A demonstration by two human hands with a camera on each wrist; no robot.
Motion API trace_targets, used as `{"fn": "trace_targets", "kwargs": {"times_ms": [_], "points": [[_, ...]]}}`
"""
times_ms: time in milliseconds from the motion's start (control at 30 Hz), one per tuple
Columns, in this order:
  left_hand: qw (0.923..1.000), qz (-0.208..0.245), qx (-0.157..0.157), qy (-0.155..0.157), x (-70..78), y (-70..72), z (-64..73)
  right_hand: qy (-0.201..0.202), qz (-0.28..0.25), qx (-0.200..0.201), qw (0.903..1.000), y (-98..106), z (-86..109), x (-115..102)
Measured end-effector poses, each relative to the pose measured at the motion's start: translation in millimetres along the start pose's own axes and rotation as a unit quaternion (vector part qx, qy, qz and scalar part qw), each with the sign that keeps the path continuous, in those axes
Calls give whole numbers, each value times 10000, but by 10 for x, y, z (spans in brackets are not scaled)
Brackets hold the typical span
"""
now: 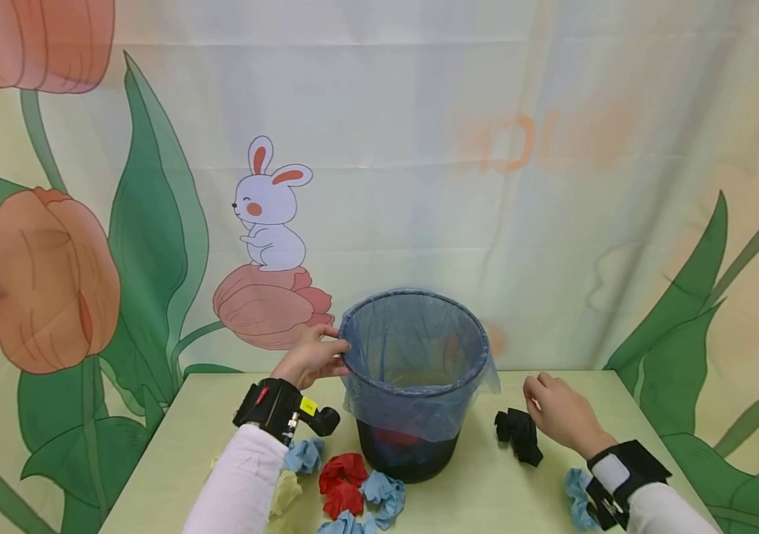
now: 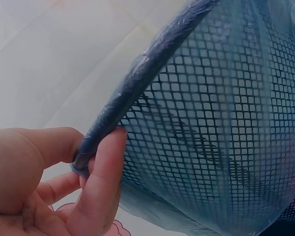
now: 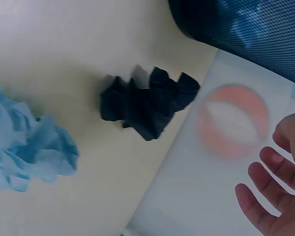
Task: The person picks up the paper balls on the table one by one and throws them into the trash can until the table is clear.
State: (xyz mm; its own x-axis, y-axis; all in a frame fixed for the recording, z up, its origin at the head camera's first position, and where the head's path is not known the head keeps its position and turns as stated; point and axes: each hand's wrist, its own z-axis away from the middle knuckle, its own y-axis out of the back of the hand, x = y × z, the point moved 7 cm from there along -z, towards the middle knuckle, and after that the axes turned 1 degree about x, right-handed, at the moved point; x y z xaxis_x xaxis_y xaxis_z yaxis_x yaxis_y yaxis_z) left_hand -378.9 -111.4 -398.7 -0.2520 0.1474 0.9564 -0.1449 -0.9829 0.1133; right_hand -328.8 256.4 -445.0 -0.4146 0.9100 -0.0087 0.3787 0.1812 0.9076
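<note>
Pinching the film-draped rim (image 1: 417, 390) of one round mesh bin (image 1: 413, 456) on the table (image 1: 476, 508) with the left hand (image 1: 313, 358)! Hovering near one crumpled black wad (image 1: 519, 436) with the right hand (image 1: 562, 411), loosely parted at the fingers, and spotting four wrinkled blue wads (image 1: 384, 498).

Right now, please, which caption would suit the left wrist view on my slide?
Left hand gripping the plastic-covered rim of a mesh bin.

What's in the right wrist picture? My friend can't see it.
Crumpled black paper lies on a pale table, crumpled blue paper to the left. The right side shows an empty right hand and part of a mesh bin.
</note>
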Motion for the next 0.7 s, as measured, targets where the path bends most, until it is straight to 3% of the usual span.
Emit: {"fn": "trace_targets", "kwargs": {"times_ms": [367,700], "points": [[10000,45,-11,28,-14,9,-9,-645,-271,-725,9949,-243,267,126],[10000,48,-27,16,-4,2,-11,-1087,-450,-1744,9776,-555,614,254]]}}
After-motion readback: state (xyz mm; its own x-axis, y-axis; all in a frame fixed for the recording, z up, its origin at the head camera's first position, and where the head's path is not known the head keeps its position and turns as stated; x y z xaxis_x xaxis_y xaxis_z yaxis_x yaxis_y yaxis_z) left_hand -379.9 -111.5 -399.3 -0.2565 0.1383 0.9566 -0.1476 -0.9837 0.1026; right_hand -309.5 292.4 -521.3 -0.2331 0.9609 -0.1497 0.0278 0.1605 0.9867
